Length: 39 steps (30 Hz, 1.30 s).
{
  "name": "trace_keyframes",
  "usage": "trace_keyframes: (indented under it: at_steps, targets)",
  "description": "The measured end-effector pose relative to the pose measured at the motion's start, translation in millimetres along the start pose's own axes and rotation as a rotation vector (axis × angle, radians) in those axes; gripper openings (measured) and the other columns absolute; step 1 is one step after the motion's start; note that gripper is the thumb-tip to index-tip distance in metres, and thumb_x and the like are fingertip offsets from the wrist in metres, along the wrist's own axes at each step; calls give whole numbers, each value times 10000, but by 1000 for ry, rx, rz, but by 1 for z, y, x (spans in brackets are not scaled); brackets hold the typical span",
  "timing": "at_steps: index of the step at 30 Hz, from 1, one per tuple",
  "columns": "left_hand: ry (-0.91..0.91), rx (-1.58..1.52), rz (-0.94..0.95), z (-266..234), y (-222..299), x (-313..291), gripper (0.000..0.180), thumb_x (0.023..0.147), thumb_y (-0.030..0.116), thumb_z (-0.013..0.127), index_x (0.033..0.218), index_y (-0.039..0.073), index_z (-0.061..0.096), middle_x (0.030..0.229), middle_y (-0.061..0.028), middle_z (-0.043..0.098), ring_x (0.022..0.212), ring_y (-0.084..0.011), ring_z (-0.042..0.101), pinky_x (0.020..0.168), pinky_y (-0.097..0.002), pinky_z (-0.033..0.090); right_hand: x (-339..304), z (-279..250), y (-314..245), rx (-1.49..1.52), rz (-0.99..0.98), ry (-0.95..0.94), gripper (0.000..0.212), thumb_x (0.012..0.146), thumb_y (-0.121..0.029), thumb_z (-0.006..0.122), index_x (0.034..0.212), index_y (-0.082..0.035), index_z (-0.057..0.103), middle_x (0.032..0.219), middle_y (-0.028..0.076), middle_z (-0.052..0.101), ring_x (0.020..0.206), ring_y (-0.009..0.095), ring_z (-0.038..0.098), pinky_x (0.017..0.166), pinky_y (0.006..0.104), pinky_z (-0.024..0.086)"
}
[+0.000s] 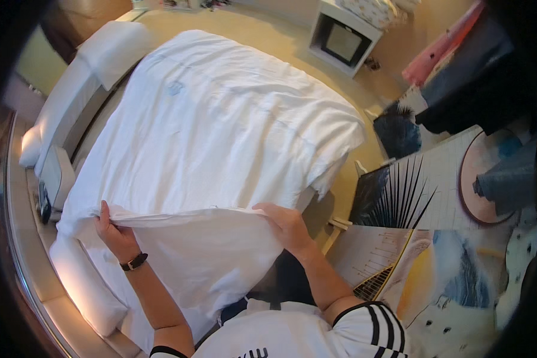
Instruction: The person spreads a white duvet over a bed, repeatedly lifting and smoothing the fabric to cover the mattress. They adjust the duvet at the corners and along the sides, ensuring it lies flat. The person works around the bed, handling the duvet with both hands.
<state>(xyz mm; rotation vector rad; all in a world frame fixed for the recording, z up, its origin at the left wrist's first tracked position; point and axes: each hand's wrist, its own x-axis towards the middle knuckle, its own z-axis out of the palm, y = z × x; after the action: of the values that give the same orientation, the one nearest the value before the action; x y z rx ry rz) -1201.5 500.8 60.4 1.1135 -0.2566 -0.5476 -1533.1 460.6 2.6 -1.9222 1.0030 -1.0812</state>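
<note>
White sheet (215,131), landmark for all entries: spread wide in front of the person, creased over most of its surface, near edge lifted in a line between the two hands

Shirt (364,334): white, black-striped sleeve, at the near end of the sheet

Left hand (119,237): at the sheet's lifted edge, left part; one digit points up, the others bent in on the cloth, tips partly hidden; dark-strapped watch (135,262) on the wrist

Right hand (286,227): at the same edge, right part; fingers narrowed on the cloth, undersides hidden

Pillow (92,286): white, left of the sheet's near part

Printed panels (394,197): dark leaf pattern, right of the sheet

Bolster (71,113): pale, long, left of the sheet's far half

Cabinet (346,39): white, dark-framed front, beyond the sheet's far right side

Risks, as judged: the edge could slip at the left, where the raised digit suggests a lighter hold; uneven pull could skew the sheet and deepen its creases; its overhanging right corner could drag lower under its own weight
</note>
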Motion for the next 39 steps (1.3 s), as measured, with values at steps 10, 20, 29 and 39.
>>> trace_keyframes:
  at_steps: [10, 20, 29, 39]
  targets:
    - [-250, 104, -108, 225, -124, -8, 143, 808, 41, 564, 842, 60, 426, 737, 1, 471, 659, -94, 490, 587, -240, 430, 63, -159, 95, -10, 414, 53, 266, 788, -176, 614, 1011, -38, 570, 797, 172, 612, 679, 247, 608, 636, 304, 463]
    - [-402, -55, -163, 362, -152, -21, 165, 802, 38, 567, 855, 65, 413, 766, -1, 476, 643, -82, 481, 564, -232, 419, 105, -251, 118, 196, 687, 194, 208, 836, -194, 571, 910, -1, 586, 733, 7, 587, 660, 71, 524, 590, 222, 420]
    - [-638, -8, -114, 559, -231, -35, 188, 809, 53, 568, 941, 57, 435, 870, -8, 497, 744, -71, 486, 611, -204, 410, 178, -341, 276, 607, 686, 544, 177, 827, -198, 599, 840, -22, 582, 717, -25, 541, 630, 43, 466, 569, 198, 384]
    - [-768, 381, -649, 663, -639, -111, 378, 754, 19, 593, 1037, -2, 344, 889, -113, 508, 778, -155, 529, 689, -272, 467, 79, -372, 673, 262, 1297, 581, 191, 864, -207, 535, 844, -20, 566, 711, 23, 563, 598, 127, 497, 556, 279, 414]
